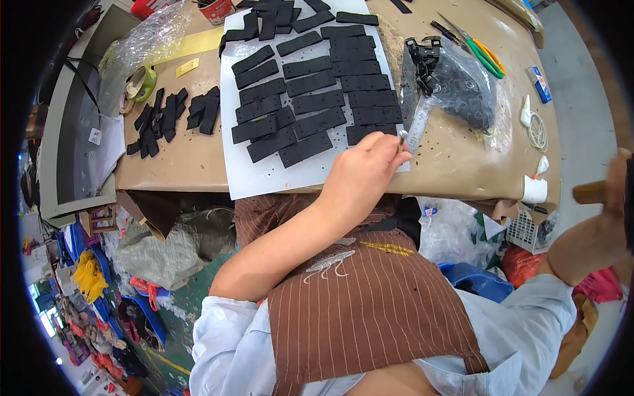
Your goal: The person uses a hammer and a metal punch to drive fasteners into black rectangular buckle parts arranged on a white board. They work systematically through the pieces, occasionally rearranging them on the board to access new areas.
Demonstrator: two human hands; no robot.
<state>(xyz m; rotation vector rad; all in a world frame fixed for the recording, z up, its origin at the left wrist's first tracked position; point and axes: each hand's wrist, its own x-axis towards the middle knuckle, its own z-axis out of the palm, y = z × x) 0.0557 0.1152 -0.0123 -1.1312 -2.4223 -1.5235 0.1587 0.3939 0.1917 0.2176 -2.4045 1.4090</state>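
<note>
My left hand [366, 165] is closed around a short metal punch [403, 134] at the near right corner of a white board [232, 175]. Just beyond my fingers lies the nearest black strip [370, 132] of the right-hand column. Several more flat black strips [310, 102] with small holes lie in overlapping columns on the board. Raised at the far right, my right hand [618, 181] grips a wooden-handled tool [590, 193]. The picture's dark rim hides part of that hand, and I cannot make out the tool's head.
Left of the board are piled black straps [158, 122] and a green tape roll [140, 84]. To its right lie a plastic bag with black parts [462, 99], scissors [487, 58], a small blue box [541, 86] and a white cord [537, 132]. Tiny black bits dot the brown tabletop [178, 165].
</note>
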